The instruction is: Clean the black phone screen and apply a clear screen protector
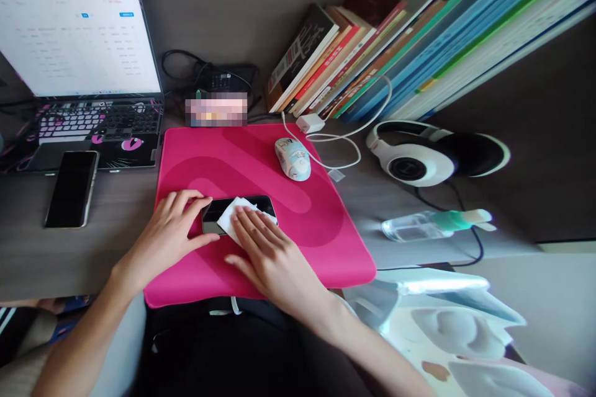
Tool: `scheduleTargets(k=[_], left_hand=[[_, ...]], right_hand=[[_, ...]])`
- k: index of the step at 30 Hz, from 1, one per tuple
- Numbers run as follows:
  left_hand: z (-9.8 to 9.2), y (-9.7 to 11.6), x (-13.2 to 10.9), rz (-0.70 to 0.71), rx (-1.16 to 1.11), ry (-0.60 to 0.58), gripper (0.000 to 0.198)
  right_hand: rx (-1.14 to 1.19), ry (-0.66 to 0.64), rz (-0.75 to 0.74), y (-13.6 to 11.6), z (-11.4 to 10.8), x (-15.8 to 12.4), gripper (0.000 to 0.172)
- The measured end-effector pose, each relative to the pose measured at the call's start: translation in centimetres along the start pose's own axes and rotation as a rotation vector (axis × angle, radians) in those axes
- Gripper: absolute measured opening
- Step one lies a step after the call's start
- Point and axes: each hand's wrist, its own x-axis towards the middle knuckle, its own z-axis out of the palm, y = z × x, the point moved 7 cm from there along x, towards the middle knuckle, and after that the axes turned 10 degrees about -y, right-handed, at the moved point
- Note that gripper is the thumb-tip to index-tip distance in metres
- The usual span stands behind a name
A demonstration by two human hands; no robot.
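Observation:
A black smartphone (pixel 212 217) lies flat on a pink desk mat, its long side running left to right. At its left end is my left hand (pixel 174 226), with the index fingertip at the upper corner and the thumb at the lower edge, holding it between them. My right hand (pixel 272 254) lies over the phone's right part, fingers stretched and close together. Under those fingertips a folded white tissue (pixel 228 216) is pressed against the screen. The hand and tissue hide much of the phone's right half.
Around the pink mat (pixel 326 248) are a patterned mouse (pixel 293 159), a white charger with cable (pixel 310 123), white headphones (pixel 414 158) and a spray bottle (pixel 414 226). An open laptop (pixel 79 31) and second phone (pixel 72 189) are left. Books (pixel 335 62) lean behind.

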Motion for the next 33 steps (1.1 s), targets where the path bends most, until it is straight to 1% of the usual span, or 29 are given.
scheduleTargets(k=[3,6,10,14,17,21,26,29,33], left_hand=[[0.1,-0.1,-0.1,0.002,-0.007,0.007,0.061],[0.2,-0.2,-0.1,0.014,0.015,0.022,0.061],[0.4,-0.2,-0.2,0.027,0.044,0.037,0.062],[0.4,-0.2,-0.1,0.023,0.018,0.034,0.063],[0.2,-0.1,-0.1,0.021,-0.019,0.054,0.063],[0.3,-0.2,-0.1,0.031,-0.034,0.063,0.058],[0.4,-0.9,-0.3,0.050,-0.086,0.034,0.058],[0.4,-1.3,-0.3,0.046,-0.120,0.022,0.056],[0.5,-1.4,-0.3,0.048,-0.130,0.035,0.057]], right_hand=[[0.013,0.004,-0.012,0.9,0.6,1.2,0.061],[-0.003,0.011,-0.010,1.2,0.6,1.5,0.062],[-0.050,0.017,-0.006,0.2,0.0,0.7,0.063],[-0.077,0.010,-0.043,-0.9,-0.7,-0.1,0.060],[-0.045,0.016,-0.063,-1.0,-0.9,-0.1,0.057],[0.025,0.029,-0.058,0.0,-0.4,0.8,0.058],[0.061,-0.007,-0.014,0.9,0.8,2.8,0.065],[0.035,-0.003,0.012,0.2,1.1,3.0,0.070],[-0.016,-0.001,0.026,-1.9,1.2,1.8,0.078]])
